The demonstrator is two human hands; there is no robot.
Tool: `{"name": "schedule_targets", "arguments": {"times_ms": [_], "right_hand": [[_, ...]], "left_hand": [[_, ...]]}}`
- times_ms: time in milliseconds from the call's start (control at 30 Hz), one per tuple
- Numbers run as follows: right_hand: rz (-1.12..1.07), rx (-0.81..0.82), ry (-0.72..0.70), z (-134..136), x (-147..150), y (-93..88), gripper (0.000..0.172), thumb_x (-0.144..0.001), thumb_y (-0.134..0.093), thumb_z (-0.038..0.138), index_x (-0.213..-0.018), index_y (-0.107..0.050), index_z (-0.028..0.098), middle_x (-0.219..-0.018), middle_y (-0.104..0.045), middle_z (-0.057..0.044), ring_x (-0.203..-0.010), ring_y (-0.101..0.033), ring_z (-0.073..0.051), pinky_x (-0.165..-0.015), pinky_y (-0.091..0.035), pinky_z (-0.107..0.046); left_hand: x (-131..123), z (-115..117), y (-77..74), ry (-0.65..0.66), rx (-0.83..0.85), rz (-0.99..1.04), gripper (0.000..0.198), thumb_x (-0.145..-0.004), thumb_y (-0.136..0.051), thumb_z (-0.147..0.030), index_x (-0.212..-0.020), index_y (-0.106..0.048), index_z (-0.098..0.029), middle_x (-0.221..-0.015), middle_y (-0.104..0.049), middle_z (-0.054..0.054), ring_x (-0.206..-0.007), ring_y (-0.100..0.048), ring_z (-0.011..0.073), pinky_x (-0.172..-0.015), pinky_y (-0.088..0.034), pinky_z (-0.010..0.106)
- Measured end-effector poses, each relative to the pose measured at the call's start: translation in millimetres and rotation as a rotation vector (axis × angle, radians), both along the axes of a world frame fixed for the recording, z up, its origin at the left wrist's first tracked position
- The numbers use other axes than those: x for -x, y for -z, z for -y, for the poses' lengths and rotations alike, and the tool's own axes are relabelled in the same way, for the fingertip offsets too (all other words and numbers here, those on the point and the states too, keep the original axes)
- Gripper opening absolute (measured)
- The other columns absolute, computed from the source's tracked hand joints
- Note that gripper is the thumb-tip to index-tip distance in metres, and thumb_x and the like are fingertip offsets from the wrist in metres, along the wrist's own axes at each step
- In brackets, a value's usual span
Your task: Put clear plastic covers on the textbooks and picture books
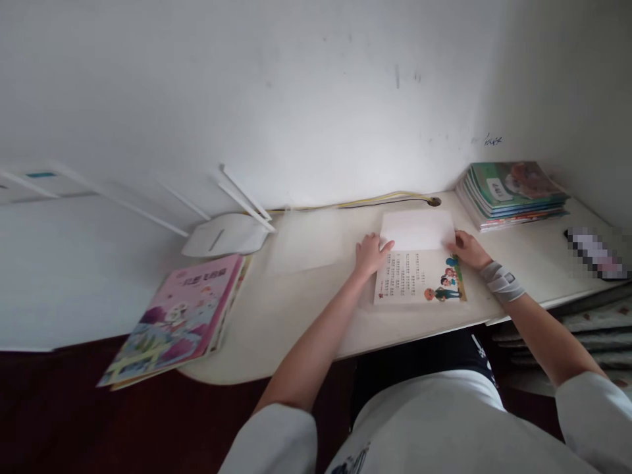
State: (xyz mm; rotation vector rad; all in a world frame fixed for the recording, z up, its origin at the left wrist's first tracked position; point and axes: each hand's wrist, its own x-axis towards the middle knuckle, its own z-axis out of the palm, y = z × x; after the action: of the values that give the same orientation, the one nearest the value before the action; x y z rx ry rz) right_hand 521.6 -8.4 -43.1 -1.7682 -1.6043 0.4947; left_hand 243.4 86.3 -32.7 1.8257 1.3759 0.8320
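Note:
A picture book (419,280) lies on the white table in front of me, its lower part showing printed text and cartoon people. A blank white sheet or folded page (417,229) covers its upper part; I cannot tell which. My left hand (371,255) grips the left edge where the two parts meet, its thumb over the page. On the opposite edge, my right hand (469,250) holds the book with curled fingers, some of them partly hidden. A grey wrap (502,281) circles the right wrist. To the left of the book lies a translucent sheet (306,240), flat on the table.
Pink-covered books (182,313) overhang the table's left edge, beside a white router (227,235) with raised antennas. A stack of books (513,191) stands at the back right, near a phone (597,253). Yellow cables (375,199) run along the wall to a hole.

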Motion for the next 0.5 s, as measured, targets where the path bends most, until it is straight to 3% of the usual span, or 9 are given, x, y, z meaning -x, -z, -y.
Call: {"name": "schedule_targets", "arguments": {"times_ms": [133, 233, 367, 500], "right_hand": [[-0.477, -0.026, -0.061, 3, 4, -0.5, 0.041, -0.07, -0.062, 0.048, -0.097, -0.05, 0.019, -0.088, -0.067, -0.003, -0.081, -0.063, -0.02, -0.074, -0.052, -0.039], [-0.732, -0.003, -0.111, 5, 4, 0.5, 0.045, -0.06, -0.074, 0.042, -0.093, -0.056, 0.019, -0.086, -0.068, -0.001, -0.075, -0.063, -0.018, -0.073, -0.052, -0.036], [-0.757, 0.002, -0.051, 3, 2, 2.8, 0.039, -0.056, -0.077, 0.044, -0.079, -0.062, 0.016, -0.076, -0.068, -0.001, -0.065, -0.06, -0.015, -0.068, -0.051, -0.033], [-0.587, -0.018, -0.02, 2, 2, 0.4, 0.042, -0.062, -0.071, 0.054, -0.073, -0.062, 0.015, -0.068, -0.065, -0.001, -0.059, -0.055, -0.013, -0.056, -0.047, -0.028]], "left_hand": [[-8, 5, 8.7, 0.015, 0.058, 0.188, 0.036, -0.071, -0.061, -0.029, -0.103, -0.053, -0.016, -0.092, -0.067, 0.007, -0.089, -0.064, 0.0215, -0.079, -0.048, 0.036], [-5, 10, 10.0, 0.077, 0.161, 0.421, 0.041, -0.065, -0.067, -0.031, -0.101, -0.056, -0.013, -0.085, -0.068, 0.006, -0.078, -0.065, 0.02, -0.07, -0.049, 0.032], [-1, 10, 10.9, 0.081, 0.181, 0.469, 0.035, -0.06, -0.071, -0.037, -0.083, -0.065, -0.012, -0.073, -0.067, 0.004, -0.071, -0.062, 0.019, -0.066, -0.048, 0.03], [-1, 10, 12.2, 0.049, 0.14, 0.427, 0.034, -0.063, -0.069, -0.042, -0.078, -0.067, -0.012, -0.066, -0.063, 0.002, -0.064, -0.058, 0.0159, -0.059, -0.044, 0.026]]}}
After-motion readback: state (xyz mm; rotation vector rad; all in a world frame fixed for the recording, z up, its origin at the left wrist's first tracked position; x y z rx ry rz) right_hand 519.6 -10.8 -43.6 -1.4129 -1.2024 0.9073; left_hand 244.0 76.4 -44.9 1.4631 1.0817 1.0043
